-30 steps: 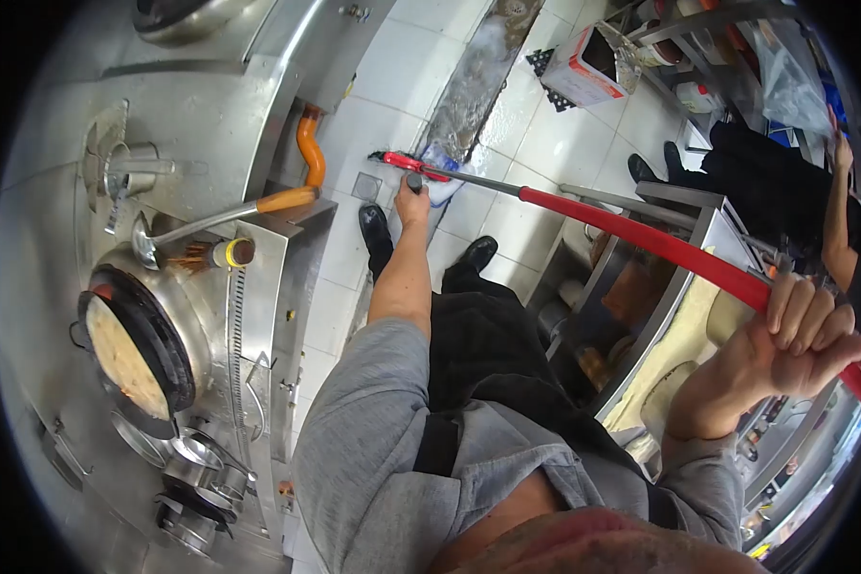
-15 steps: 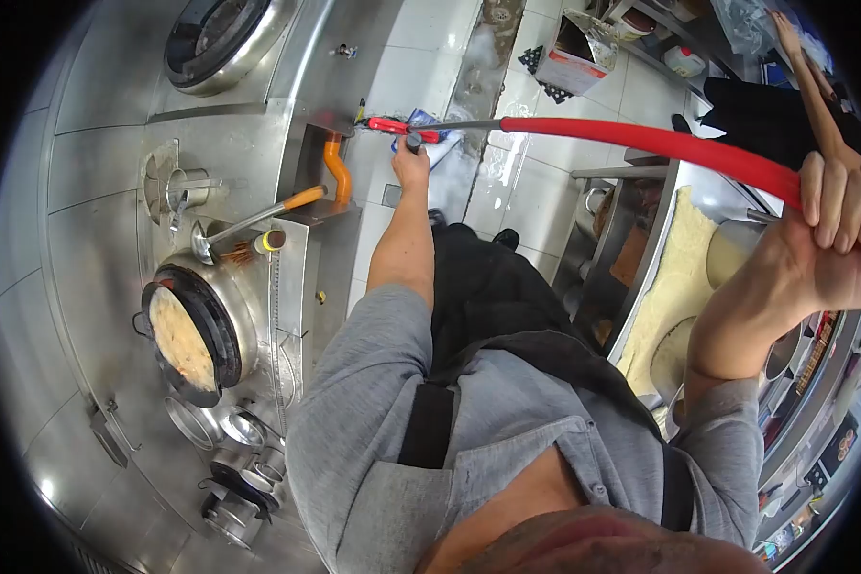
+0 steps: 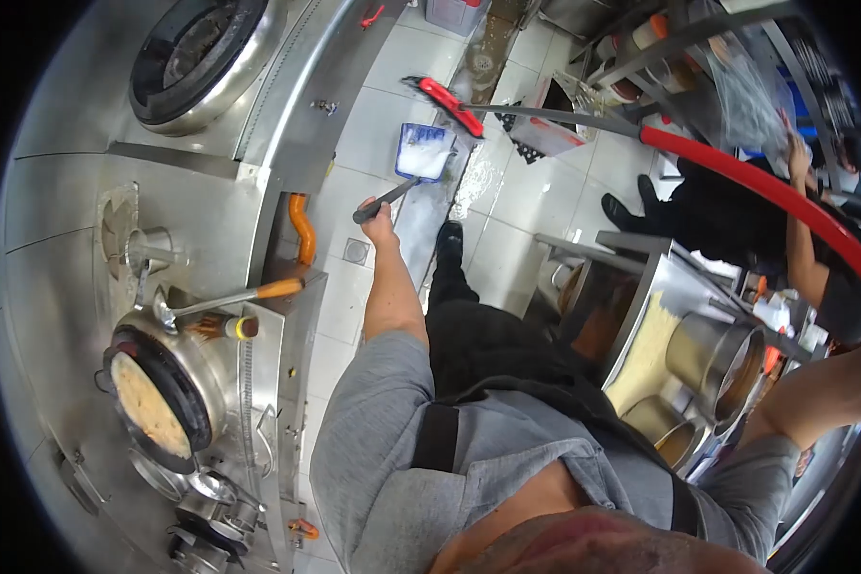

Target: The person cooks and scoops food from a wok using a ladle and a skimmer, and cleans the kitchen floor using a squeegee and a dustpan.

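Observation:
My left hand [image 3: 378,226] is closed round the black handle of a blue dustpan [image 3: 401,153], which has white foam in it. Beyond the dustpan, the red broom head [image 3: 452,106] is slightly blurred and apart from it, above the wet floor. From there a grey and red pole [image 3: 770,182] runs to the right edge. My right forearm [image 3: 818,397] reaches that same edge, where the hand is cut off from view.
A steel stove [image 3: 210,177] lines the left, with a wok [image 3: 167,397] and ladle [image 3: 225,301]. At right are a steel counter [image 3: 641,311] with pots [image 3: 708,359] and a co-worker's arm [image 3: 802,230]. An open box [image 3: 555,134] stands on the floor.
The broom head has moved away from the dustpan, forward and right. The dustpan and its foam now show plainly. My right hand has left the view at the right edge.

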### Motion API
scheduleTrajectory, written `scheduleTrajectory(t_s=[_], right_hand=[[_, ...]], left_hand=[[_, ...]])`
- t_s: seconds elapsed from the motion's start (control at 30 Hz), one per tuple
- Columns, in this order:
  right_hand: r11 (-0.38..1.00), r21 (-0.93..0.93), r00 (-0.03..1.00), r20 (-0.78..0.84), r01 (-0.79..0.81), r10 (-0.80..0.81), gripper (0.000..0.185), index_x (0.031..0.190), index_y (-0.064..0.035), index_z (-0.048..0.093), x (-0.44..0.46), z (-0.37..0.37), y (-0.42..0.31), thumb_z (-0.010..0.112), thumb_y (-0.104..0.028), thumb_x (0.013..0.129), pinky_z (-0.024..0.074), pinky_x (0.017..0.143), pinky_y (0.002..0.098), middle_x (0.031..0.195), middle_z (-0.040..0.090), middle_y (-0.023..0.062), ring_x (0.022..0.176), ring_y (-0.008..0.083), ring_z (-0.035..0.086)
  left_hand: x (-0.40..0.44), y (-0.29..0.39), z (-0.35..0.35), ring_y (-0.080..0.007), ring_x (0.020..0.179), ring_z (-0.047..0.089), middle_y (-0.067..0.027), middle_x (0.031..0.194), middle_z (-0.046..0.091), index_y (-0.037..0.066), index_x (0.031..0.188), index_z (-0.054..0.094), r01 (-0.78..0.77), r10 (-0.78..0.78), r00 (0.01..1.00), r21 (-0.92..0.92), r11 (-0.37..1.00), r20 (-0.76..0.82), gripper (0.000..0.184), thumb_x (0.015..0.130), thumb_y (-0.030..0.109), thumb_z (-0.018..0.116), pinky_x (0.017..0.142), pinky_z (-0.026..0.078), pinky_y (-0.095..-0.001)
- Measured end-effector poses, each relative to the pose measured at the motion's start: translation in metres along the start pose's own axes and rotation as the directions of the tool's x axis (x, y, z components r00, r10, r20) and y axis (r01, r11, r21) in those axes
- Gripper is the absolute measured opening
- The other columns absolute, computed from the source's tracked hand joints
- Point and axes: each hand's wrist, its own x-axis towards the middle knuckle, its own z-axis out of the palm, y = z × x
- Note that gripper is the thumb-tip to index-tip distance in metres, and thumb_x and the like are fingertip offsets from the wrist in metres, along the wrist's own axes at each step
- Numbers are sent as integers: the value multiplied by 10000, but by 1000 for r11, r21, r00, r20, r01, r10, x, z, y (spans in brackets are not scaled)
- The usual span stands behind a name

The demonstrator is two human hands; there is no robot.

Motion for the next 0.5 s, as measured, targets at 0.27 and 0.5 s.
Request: scheduleTrajectory(t_s=[0.27, 0.5], right_hand=[[968, -200, 987, 21, -151, 159, 296, 598, -97, 358, -18, -12, 213, 495, -138, 857, 387, 531, 257, 616, 347, 26, 540, 142, 351], [752, -657, 996, -88, -41, -22, 288, 600, -86, 346, -34, 6, 357, 479, -121, 854, 367, 526, 319, 537, 315, 25, 498, 166, 346]], left_hand=[[63, -36, 73, -161, 838, 524, -54, 923, 532, 57, 993, 521, -16, 23, 998, 114, 993, -57, 347, 691, -105, 579, 756, 439, -265], [142, -109, 87, -179, 815, 560, -81, 888, 575, 57, 1017, 533, -54, 49, 998, 287, 957, 25, 285, 747, -22, 577, 739, 468, -305]])
